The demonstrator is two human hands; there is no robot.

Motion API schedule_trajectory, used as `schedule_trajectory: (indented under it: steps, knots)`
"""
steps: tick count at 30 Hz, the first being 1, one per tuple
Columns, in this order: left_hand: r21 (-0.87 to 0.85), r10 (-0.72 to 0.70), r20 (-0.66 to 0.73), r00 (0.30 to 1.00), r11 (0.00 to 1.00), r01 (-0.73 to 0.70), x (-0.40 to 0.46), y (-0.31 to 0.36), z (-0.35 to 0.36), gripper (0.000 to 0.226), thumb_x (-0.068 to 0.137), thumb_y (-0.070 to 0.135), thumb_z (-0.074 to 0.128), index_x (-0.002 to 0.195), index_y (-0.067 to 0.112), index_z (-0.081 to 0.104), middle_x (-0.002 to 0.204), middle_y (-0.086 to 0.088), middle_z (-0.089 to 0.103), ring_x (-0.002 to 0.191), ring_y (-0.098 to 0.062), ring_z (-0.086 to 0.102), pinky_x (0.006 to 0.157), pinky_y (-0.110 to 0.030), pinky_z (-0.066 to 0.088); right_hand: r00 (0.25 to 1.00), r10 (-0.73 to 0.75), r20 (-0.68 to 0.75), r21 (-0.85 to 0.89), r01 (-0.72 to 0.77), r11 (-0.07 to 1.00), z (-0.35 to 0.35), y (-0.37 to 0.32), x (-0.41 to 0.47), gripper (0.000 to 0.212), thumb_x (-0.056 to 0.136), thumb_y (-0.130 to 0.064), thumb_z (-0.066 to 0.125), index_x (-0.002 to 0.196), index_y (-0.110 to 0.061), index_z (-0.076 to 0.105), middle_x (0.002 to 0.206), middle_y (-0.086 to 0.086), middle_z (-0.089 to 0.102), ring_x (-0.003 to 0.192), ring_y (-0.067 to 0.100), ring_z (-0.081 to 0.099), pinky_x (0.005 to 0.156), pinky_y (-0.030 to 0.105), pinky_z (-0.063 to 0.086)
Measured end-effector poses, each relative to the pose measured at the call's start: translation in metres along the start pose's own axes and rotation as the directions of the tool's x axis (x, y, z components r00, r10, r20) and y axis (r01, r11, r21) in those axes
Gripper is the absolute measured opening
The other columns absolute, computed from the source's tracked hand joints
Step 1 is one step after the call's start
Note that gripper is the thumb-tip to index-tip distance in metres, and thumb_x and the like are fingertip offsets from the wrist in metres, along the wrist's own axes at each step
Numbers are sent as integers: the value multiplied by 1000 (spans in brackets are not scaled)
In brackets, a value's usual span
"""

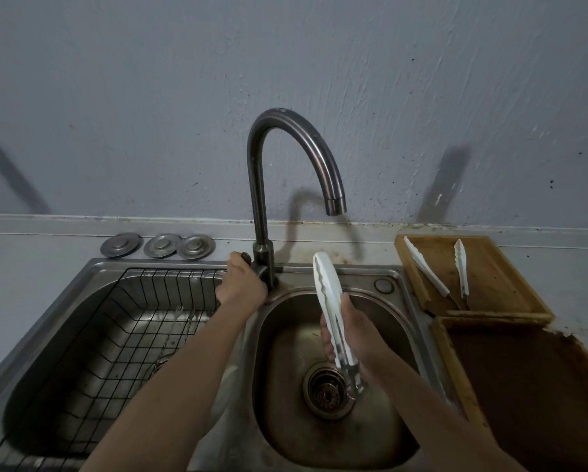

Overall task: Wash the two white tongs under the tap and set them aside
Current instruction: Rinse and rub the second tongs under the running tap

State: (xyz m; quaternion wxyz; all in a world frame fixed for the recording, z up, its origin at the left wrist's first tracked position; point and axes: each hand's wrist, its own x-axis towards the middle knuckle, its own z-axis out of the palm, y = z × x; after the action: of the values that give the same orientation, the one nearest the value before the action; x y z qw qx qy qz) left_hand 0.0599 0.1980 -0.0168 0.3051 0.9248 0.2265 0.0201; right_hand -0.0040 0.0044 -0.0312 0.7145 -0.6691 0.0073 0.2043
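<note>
The right hand (350, 335) grips closed white plastic tongs (330, 301) over the small round steel basin (398, 335), six o'clock of the dry spout; left hand (239, 284) curls round the tap lever. Next, likely: start water.

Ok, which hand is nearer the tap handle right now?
Left. The left hand grips the tap handle at the tap's base. The right hand is off to the right over the small basin, holding white tongs.
</note>
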Motion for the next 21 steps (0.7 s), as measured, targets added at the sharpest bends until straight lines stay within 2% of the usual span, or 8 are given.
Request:
schedule_trajectory:
  steps: [7, 9, 10, 11, 13, 15, 18, 21]
  knots:
    - [-28, -14, -5, 1000, 999, 14, -1, 0, 1, 51, 76, 8, 63, 116, 10, 31, 120, -12, 51, 106, -31, 56, 86, -46, 47, 930, -265, -257, -67, 256, 964, -13, -6, -1, 68, 85, -60, 22, 83, -4, 60, 53, 2, 59, 45, 14, 58, 42, 22, 48]
    - [-17, -16, -1, 1000, 1000, 16, -2, 1, 2, 52, 76, 8, 63, 116, 10, 30, 119, -11, 51, 103, -31, 57, 83, -46, 48, 937, -242, -252, -348, 146, 926, -19, 5, -1, 58, 93, -52, 29, 92, -4, 62, 66, 3, 63, 57, 18, 63, 49, 24, 50]
    - [-6, -18, 1, 1000, 1000, 18, -3, 2, 1, 53, 76, 8, 63, 117, 11, 29, 119, -11, 51, 102, -31, 57, 82, -46, 48, 968, -148, -201, -633, -13, 774, -24, 11, -4, 50, 98, -45, 33, 101, -5, 62, 80, 6, 67, 73, 21, 66, 61, 27, 53]
    - [4, -24, 3, 1000, 1000, 24, -3, 2, 1, 54, 76, 7, 63, 118, 11, 28, 119, -11, 50, 102, -31, 57, 81, -47, 48, 989, 8, -146, -862, -131, 489, -30, 19, -6, 43, 98, -40, 37, 109, -7, 61, 95, 9, 68, 89, 25, 66, 74, 31, 52]
    - [30, -33, 3, 999, 999, 33, -5, 2, 1, 55, 77, 8, 62, 120, 11, 27, 120, -11, 50, 103, -31, 57, 81, -47, 48, 926, 342, -160, -974, -205, 99, -39, 36, -13, 51, 94, -49, 40, 117, -7, 58, 103, 10, 65, 100, 25, 61, 84, 33, 43]
    - [48, -29, -2, 1000, 998, 29, -5, 2, 1, 54, 78, 7, 60, 120, 10, 26, 120, -12, 50, 101, -32, 58, 80, -47, 48, 908, 378, -183, -953, -258, 160, -36, 46, -17, 60, 89, -58, 42, 121, -9, 56, 104, 11, 64, 86, 22, 59, 77, 31, 39]
    - [19, -34, 2, 999, 999, 34, -7, 4, 0, 53, 78, 6, 59, 120, 10, 27, 119, -12, 51, 99, -32, 58, 79, -46, 49, 970, 79, -230, -928, -243, 281, -33, 50, -13, 62, 88, -61, 42, 120, -11, 56, 113, 10, 63, 92, 22, 60, 71, 29, 43]
    - [12, -40, 8, 999, 999, 40, -9, 5, -1, 53, 79, 6, 59, 121, 10, 27, 121, -12, 51, 101, -32, 58, 83, -48, 49, 906, 375, -196, -933, -290, 214, -37, 49, -16, 57, 91, -57, 38, 106, -7, 61, 95, 10, 65, 68, 18, 57, 62, 28, 44]
